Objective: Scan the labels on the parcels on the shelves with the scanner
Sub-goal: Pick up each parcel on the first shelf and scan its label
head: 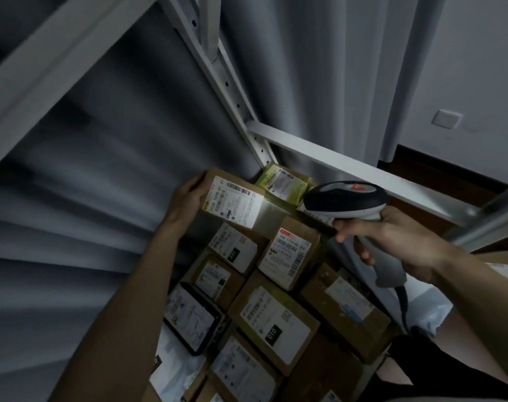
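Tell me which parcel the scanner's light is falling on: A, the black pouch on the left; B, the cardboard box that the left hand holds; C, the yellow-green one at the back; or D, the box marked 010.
B: the bright patch lies on the label of the box that the left hand holds, with the scanner in the right hand aimed at it.

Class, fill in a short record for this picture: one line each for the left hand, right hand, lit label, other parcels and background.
left hand: left hand holds the lit parcel by its far end
right hand: right hand grips the scanner
lit label: white label, bright in the scanner's light
other parcels: brown boxes with labels, packed close below
background: grey curtain, white shelf frame
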